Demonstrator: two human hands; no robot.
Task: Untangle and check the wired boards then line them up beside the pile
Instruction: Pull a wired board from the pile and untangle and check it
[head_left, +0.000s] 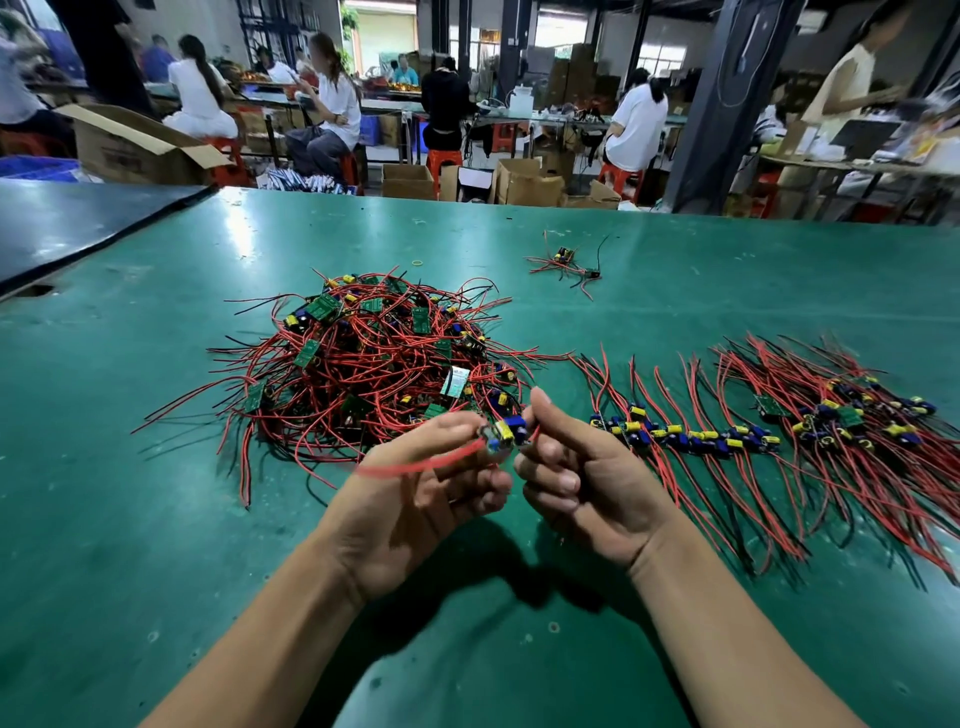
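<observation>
Head camera faces forward-down, close over table (156, 519).

Hands in view: two, left hand (415, 499) and right hand (576, 483). Wired board held between them: one (506, 434).

Tangled pile (374, 353): one; its boards overlap too thickly to count.

Lined-up boards: one single-file row (691, 436) and one denser batch (857, 415) to its right. Individual boards not countable in either.

Stray cluster (566, 262) farther back: one, board count unclear.

Yellow ring (417, 262): one.

Counters: two, one green counter (156, 519) and one darker counter (78, 223) at far left.
</observation>
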